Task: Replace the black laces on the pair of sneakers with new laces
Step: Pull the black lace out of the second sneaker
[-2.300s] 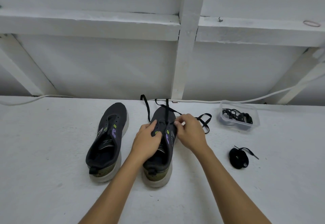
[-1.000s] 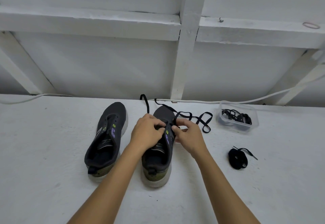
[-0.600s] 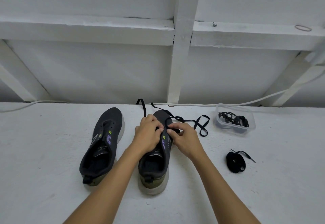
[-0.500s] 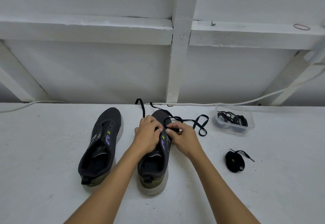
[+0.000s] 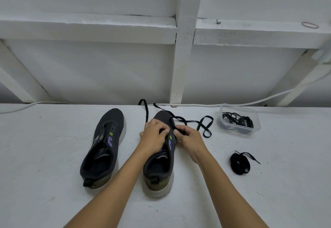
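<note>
Two dark sneakers stand side by side on the white surface, toes away from me. The left sneaker [image 5: 103,147] has no lace in its eyelets. Over the right sneaker [image 5: 158,166] both hands work at the eyelets. My left hand [image 5: 155,136] curls over the shoe's upper and pinches the black lace [image 5: 204,125]. My right hand [image 5: 189,140] pinches the same lace at the shoe's right side. One lace end rises behind the toe; the other loops on the surface to the right.
A clear plastic tub [image 5: 239,120] with several black laces sits at the back right. A coiled black lace [image 5: 240,163] lies nearer, on the right. A white cable [image 5: 197,105] runs along the wall's foot. A white framed wall stands close behind.
My hands have shifted slightly along the right sneaker's eyelets while still gripping the lace. The loose lace loop lies further out to the right. The view has tilted a little.
</note>
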Tool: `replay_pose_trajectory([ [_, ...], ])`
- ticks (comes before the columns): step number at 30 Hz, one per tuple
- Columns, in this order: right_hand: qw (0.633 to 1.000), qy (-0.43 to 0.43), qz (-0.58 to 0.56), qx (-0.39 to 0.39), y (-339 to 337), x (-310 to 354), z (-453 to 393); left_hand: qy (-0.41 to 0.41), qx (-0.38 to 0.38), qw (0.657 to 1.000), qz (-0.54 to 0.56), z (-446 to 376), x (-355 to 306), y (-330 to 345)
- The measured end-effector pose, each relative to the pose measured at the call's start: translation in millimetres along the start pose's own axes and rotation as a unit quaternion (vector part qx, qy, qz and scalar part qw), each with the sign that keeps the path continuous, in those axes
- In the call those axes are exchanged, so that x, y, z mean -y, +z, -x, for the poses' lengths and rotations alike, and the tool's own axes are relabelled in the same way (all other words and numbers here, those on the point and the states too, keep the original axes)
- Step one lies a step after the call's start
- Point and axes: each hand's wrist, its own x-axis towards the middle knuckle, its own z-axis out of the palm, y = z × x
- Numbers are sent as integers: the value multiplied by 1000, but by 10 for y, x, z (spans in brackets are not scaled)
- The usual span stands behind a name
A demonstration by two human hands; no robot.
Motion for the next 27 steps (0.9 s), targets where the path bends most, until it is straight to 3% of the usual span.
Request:
replay_pose_trajectory([
  [14, 991, -64, 102, -59, 101, 59, 70, -3, -33, 999, 25, 38, -6, 62],
  [23, 988, -35, 124, -86, 160, 156, 102, -25, -62, 998, 8, 49, -36, 110],
  [27, 986, -22, 138, -89, 198, 185, 93, -5, -32, 999, 22, 54, 1, 44],
])
